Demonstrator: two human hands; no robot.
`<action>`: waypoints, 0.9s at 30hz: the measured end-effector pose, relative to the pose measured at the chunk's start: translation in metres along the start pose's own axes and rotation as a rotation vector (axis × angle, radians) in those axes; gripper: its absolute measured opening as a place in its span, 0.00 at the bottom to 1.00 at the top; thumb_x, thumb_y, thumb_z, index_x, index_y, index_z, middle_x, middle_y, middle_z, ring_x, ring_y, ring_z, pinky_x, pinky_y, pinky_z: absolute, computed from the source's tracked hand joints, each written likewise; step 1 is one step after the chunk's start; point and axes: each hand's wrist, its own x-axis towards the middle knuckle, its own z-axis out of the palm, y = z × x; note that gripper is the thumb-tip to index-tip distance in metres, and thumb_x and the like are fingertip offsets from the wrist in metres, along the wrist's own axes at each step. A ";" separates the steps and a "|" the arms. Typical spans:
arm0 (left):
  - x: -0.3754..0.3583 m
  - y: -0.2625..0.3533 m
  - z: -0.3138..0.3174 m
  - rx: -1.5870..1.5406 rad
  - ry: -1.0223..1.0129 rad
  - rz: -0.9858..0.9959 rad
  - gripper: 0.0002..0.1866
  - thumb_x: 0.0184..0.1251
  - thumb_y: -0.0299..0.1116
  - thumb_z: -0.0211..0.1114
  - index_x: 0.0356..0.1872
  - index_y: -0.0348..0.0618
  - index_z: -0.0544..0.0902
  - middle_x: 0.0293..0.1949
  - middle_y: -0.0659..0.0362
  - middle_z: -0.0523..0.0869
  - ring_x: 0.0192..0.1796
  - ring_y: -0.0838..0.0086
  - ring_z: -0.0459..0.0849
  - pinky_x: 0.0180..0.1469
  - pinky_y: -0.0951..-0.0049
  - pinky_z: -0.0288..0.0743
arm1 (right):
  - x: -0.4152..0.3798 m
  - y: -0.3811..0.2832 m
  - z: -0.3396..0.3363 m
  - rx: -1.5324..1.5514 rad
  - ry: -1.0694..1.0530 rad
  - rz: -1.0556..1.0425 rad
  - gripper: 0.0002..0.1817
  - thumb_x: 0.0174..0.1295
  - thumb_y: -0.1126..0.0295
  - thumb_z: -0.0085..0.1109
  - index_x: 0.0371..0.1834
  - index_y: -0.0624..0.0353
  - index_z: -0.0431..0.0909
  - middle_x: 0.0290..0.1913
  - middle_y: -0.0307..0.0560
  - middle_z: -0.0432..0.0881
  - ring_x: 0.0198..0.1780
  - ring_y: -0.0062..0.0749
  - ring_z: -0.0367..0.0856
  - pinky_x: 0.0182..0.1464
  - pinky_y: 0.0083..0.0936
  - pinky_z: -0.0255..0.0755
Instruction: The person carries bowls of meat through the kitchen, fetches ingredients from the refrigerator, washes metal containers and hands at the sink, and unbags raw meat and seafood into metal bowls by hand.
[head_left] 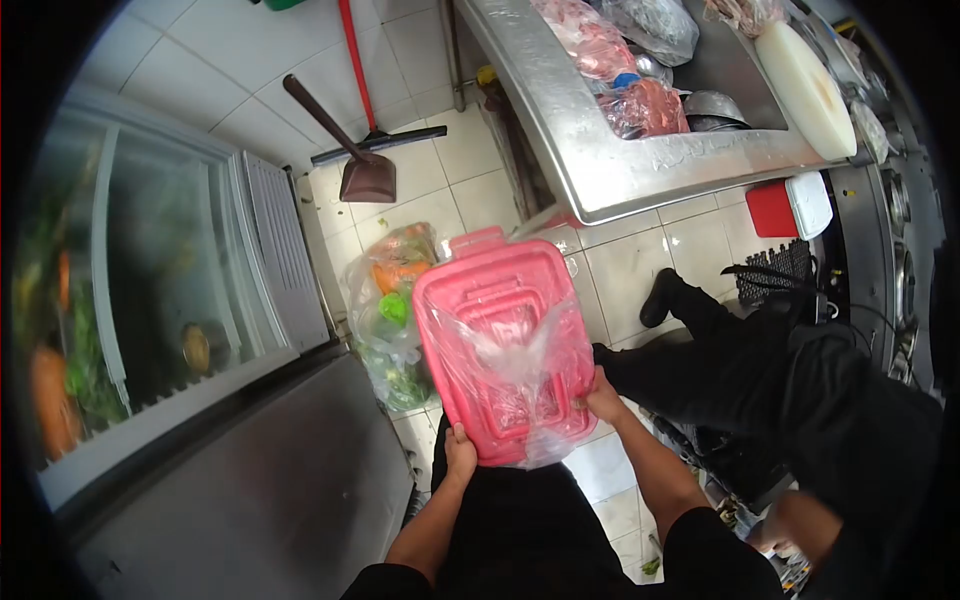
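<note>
A pink lidded plastic container [500, 285] is held up in front of my body, with a clear plastic bag [520, 375] spread over its lid. My left hand [460, 455] grips the lower left edge, and my right hand [603, 400] has its fingers closed round the right edge. What lies inside the container cannot be seen. Just left of it, a clear bag of vegetables [395, 345] with green and orange pieces rests on the tiled floor.
A glass-fronted fridge [165, 270] stands at left. At upper right is a steel sink [590, 185] with bagged meat [645, 105]. A dustpan [368, 178] and floor squeegee [410, 135] are by the wall. Another person in dark clothes [720, 370] is close on my right.
</note>
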 end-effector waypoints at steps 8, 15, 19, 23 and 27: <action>0.135 0.061 -0.037 -0.119 0.072 0.120 0.33 0.80 0.52 0.40 0.55 0.26 0.78 0.50 0.36 0.84 0.55 0.45 0.81 0.60 0.56 0.71 | 0.078 -0.129 0.021 -0.224 0.141 -0.106 0.39 0.47 0.70 0.75 0.62 0.69 0.65 0.60 0.63 0.75 0.63 0.53 0.75 0.66 0.37 0.68; 0.253 0.179 -0.068 -0.164 0.122 0.025 0.32 0.81 0.52 0.40 0.59 0.27 0.76 0.57 0.36 0.80 0.61 0.48 0.78 0.63 0.58 0.69 | 0.094 -0.154 0.156 -0.623 0.545 -0.713 0.49 0.58 0.48 0.65 0.79 0.51 0.51 0.79 0.70 0.42 0.78 0.69 0.41 0.75 0.59 0.41; 0.336 0.236 -0.071 -0.220 0.084 0.105 0.30 0.82 0.49 0.40 0.58 0.30 0.78 0.57 0.38 0.81 0.60 0.50 0.78 0.63 0.59 0.69 | 0.149 -0.211 0.186 -0.799 0.561 -0.480 0.54 0.55 0.40 0.62 0.82 0.38 0.44 0.79 0.74 0.30 0.80 0.71 0.28 0.75 0.65 0.30; 0.354 0.346 -0.116 0.231 -0.095 0.201 0.25 0.79 0.47 0.48 0.61 0.35 0.76 0.56 0.41 0.83 0.60 0.55 0.80 0.63 0.64 0.71 | 0.176 -0.289 0.179 -0.759 0.538 -0.401 0.51 0.59 0.46 0.63 0.82 0.36 0.43 0.80 0.69 0.21 0.80 0.69 0.28 0.78 0.58 0.34; 0.330 0.417 -0.151 0.071 -0.185 0.396 0.27 0.76 0.46 0.55 0.63 0.32 0.74 0.56 0.39 0.83 0.60 0.55 0.81 0.63 0.64 0.72 | 0.181 -0.385 0.168 -0.703 0.185 -0.161 0.43 0.58 0.53 0.64 0.78 0.44 0.57 0.73 0.70 0.63 0.71 0.58 0.67 0.70 0.41 0.65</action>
